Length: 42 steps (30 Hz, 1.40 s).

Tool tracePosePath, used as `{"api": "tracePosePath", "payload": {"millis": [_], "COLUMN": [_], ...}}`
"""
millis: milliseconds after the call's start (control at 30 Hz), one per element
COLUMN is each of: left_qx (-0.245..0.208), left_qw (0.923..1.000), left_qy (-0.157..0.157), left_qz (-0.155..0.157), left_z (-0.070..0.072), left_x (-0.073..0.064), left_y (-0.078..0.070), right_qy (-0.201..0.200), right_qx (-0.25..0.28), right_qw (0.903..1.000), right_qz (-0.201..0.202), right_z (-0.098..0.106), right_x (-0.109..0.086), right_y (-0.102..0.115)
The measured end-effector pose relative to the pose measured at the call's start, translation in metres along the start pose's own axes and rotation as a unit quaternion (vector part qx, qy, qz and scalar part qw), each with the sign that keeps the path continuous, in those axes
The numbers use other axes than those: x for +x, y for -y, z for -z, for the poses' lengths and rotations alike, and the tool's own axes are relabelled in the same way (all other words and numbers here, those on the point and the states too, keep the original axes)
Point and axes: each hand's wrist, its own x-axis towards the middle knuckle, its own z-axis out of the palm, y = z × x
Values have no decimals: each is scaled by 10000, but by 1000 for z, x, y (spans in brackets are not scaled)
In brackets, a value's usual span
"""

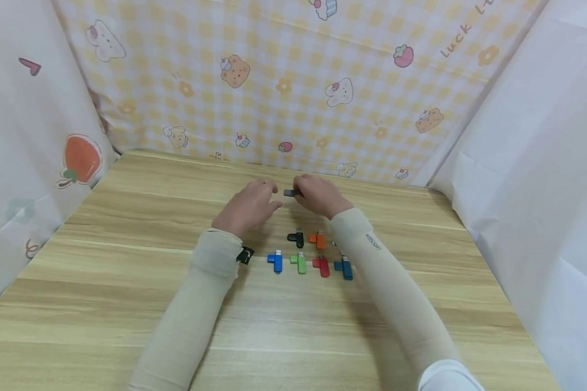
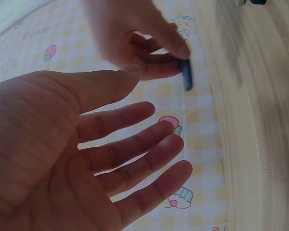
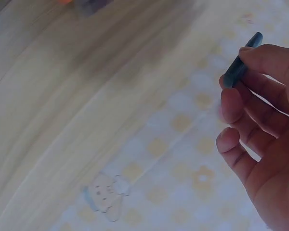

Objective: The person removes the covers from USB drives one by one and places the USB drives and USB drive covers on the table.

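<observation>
My right hand [image 1: 320, 195] pinches a dark USB flash drive [image 1: 290, 193] between thumb and fingertips, above the far part of the table. In the right wrist view the drive [image 3: 243, 60] looks dark teal, held at a slant. My left hand [image 1: 249, 206] is just left of it, holding nothing, palm and spread fingers showing in the left wrist view. Nearer me lie swivel flash drives turned partly out of their covers: a black one [image 1: 299, 238] and an orange one [image 1: 319, 240] behind blue [image 1: 278, 262], green [image 1: 301, 263], red [image 1: 324, 266] and dark blue [image 1: 347, 268] ones.
The wooden table [image 1: 127, 260] ends at a yellow checked curtain [image 1: 274, 108] at the back. White cloth [image 1: 533, 163] hangs at the sides. My right sleeve [image 1: 372, 255] partly covers another small item beside the orange drive. A small black piece [image 1: 245, 255] is at my left cuff.
</observation>
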Motion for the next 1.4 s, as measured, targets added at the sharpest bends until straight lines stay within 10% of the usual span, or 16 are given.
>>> {"api": "tracePosePath", "payload": {"millis": [700,1400], "left_qx": [-254,-206], "left_qw": [9975,9949], "left_qy": [-383,-527], "left_qz": [-531,-836], "left_z": [2,0], "left_x": [2,7], "left_y": [0,-8], "right_qy": [-652,-931], "right_qx": [1488,1784], "right_qw": [9867,9795], "right_qz": [47,-124], "right_z": [24,17], "right_x": [-32,-51], "right_y": [37,37]}}
